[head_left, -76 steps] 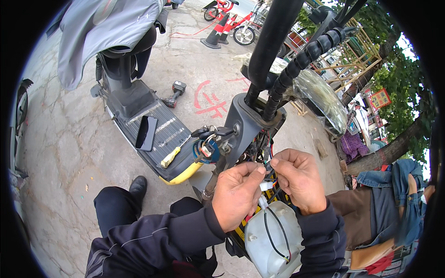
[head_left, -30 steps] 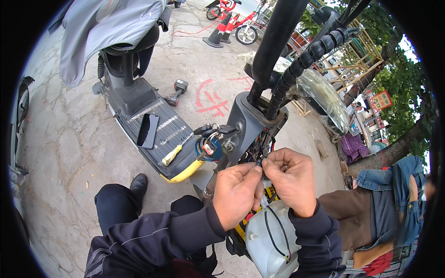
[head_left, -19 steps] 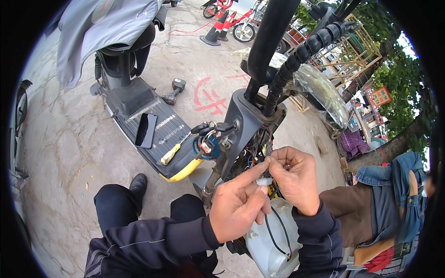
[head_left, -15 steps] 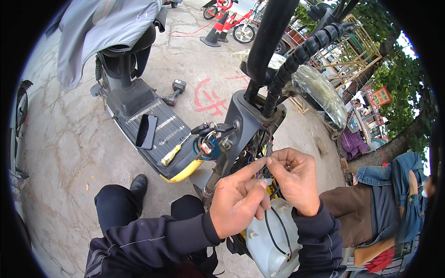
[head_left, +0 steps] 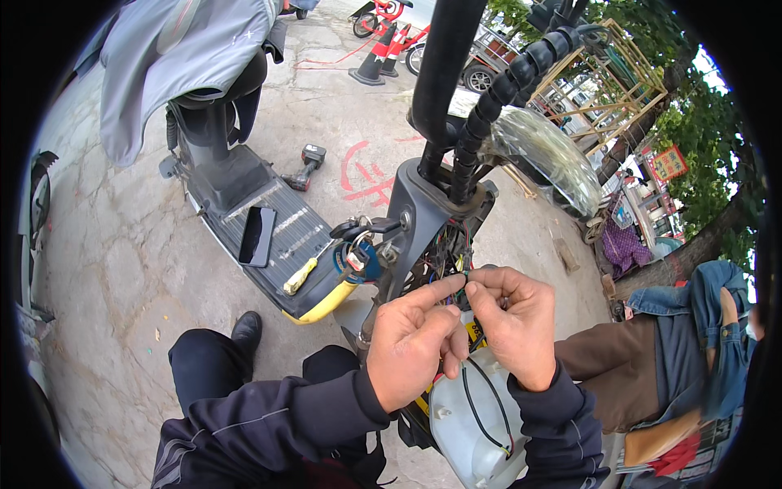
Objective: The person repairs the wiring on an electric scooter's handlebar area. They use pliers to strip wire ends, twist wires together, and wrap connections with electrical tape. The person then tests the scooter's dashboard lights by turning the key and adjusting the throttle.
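Observation:
My left hand (head_left: 415,342) reaches into the wiring (head_left: 448,262) at the scooter's open front column (head_left: 407,236), index finger stretched to a thin wire, other fingers curled; what they hold, if anything, is hidden. My right hand (head_left: 511,324) pinches that wire just beside the left fingertip. Below both hands is a pale translucent plastic housing (head_left: 463,420) with dark leads, partly over a yellow-labelled battery (head_left: 477,330). Keys (head_left: 364,226) hang at the column. A smartphone (head_left: 257,236) and a yellow-handled screwdriver (head_left: 300,277) lie on the ribbed footboard (head_left: 277,204).
A cordless drill (head_left: 305,167) lies on the pavement behind the footboard. A grey cover (head_left: 171,65) drapes the seat. A co-worker in denim sleeves (head_left: 717,326) is close at right. Cones (head_left: 375,59), a red bicycle (head_left: 391,20), a plastic-wrapped part (head_left: 554,159) and a tree trunk (head_left: 684,265) stand beyond.
My left index finger has stretched out from its earlier pinch toward the right fingertips. Both hands stay at the wiring, shifting slightly. The view has tilted a little.

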The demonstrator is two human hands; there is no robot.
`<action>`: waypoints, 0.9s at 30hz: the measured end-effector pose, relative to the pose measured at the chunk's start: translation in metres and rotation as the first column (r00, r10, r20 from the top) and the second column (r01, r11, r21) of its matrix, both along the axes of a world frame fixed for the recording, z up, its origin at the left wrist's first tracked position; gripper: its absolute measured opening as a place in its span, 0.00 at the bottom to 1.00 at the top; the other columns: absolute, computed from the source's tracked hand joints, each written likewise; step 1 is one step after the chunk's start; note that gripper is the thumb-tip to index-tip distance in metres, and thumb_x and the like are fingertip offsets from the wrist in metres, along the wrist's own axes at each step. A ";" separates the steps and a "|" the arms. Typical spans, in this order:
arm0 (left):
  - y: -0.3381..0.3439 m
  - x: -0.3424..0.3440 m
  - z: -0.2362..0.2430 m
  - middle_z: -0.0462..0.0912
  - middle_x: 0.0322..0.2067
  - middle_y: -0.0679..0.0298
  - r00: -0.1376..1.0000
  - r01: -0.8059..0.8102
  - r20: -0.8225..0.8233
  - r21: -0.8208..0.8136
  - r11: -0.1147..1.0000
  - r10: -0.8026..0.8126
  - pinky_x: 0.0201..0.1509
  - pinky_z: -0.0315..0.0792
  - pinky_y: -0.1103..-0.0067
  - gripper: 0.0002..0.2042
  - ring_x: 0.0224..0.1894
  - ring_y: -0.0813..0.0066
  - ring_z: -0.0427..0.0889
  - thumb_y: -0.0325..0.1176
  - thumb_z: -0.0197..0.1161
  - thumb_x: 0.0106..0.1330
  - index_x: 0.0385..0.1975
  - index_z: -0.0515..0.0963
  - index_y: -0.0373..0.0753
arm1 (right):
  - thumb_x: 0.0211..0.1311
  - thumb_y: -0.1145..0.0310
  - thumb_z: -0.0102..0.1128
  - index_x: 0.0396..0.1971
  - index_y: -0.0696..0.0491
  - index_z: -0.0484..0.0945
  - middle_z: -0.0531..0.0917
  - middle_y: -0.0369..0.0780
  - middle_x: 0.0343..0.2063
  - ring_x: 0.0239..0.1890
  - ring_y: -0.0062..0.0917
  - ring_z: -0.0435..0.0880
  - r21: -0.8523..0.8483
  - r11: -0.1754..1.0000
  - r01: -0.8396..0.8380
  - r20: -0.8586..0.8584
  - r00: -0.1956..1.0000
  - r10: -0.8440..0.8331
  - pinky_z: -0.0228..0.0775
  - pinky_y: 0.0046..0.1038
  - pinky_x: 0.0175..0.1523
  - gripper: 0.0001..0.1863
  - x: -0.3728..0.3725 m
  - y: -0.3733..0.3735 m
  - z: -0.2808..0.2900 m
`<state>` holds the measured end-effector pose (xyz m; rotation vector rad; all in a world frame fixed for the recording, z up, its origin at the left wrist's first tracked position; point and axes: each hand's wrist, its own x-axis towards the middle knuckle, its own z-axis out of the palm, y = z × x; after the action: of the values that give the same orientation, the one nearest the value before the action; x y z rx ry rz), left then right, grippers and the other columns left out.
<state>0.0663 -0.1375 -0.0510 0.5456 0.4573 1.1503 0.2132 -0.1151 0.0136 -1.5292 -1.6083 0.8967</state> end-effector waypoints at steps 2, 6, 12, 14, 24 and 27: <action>-0.001 0.001 0.001 0.81 0.21 0.53 1.000 -0.009 0.004 0.001 1.000 0.009 0.24 0.71 0.78 0.24 0.16 0.71 0.75 0.27 0.48 0.76 0.69 0.65 0.21 | 0.69 0.76 0.65 0.41 0.65 0.86 0.82 0.31 0.23 0.23 0.07 0.74 0.029 1.000 -0.004 -0.052 0.999 0.005 0.65 0.16 0.27 0.08 0.000 -0.001 -0.004; -0.001 0.001 0.003 0.81 0.20 0.52 1.000 -0.008 -0.015 0.006 1.000 0.008 0.24 0.71 0.78 0.25 0.15 0.70 0.75 0.28 0.47 0.76 0.69 0.65 0.20 | 0.68 0.77 0.64 0.43 0.66 0.86 0.82 0.30 0.24 0.24 0.07 0.74 0.049 0.999 -0.023 -0.018 1.000 0.024 0.65 0.16 0.28 0.09 0.003 -0.002 -0.009; 0.003 0.001 0.003 0.80 0.21 0.54 0.999 0.000 0.042 -0.039 0.999 0.002 0.23 0.72 0.77 0.24 0.15 0.69 0.74 0.28 0.48 0.75 0.67 0.66 0.20 | 0.68 0.80 0.63 0.47 0.68 0.84 0.81 0.31 0.25 0.25 0.09 0.74 0.155 0.977 -0.149 0.194 0.974 0.118 0.65 0.17 0.28 0.11 0.008 -0.006 -0.010; 0.004 0.001 0.003 0.80 0.22 0.55 0.998 0.020 0.068 -0.056 0.998 -0.016 0.23 0.72 0.76 0.24 0.15 0.69 0.74 0.28 0.47 0.75 0.68 0.66 0.21 | 0.68 0.80 0.63 0.47 0.68 0.84 0.80 0.31 0.23 0.24 0.09 0.73 0.214 0.958 -0.190 0.218 0.965 0.143 0.64 0.18 0.27 0.11 0.008 -0.005 -0.011; 0.004 -0.001 0.003 0.79 0.23 0.60 0.985 0.074 0.162 -0.110 0.991 -0.055 0.21 0.71 0.77 0.21 0.15 0.71 0.73 0.31 0.44 0.80 0.66 0.68 0.26 | 0.64 0.78 0.61 0.42 0.62 0.86 0.83 0.45 0.22 0.20 0.28 0.80 0.280 0.932 -0.230 0.304 0.942 0.141 0.69 0.30 0.27 0.10 0.002 -0.004 -0.004; 0.006 -0.001 0.003 0.77 0.20 0.65 0.990 0.078 0.126 -0.100 0.992 -0.065 0.19 0.68 0.79 0.18 0.13 0.76 0.69 0.34 0.45 0.83 0.59 0.74 0.28 | 0.64 0.78 0.61 0.43 0.62 0.86 0.85 0.48 0.25 0.22 0.30 0.84 0.274 0.922 -0.274 0.264 0.943 0.202 0.72 0.30 0.30 0.10 0.001 -0.003 0.000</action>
<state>0.0658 -0.1313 -0.0478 0.3951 0.3867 1.0779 0.2139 -0.1183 0.0140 -1.2696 -2.0328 0.5687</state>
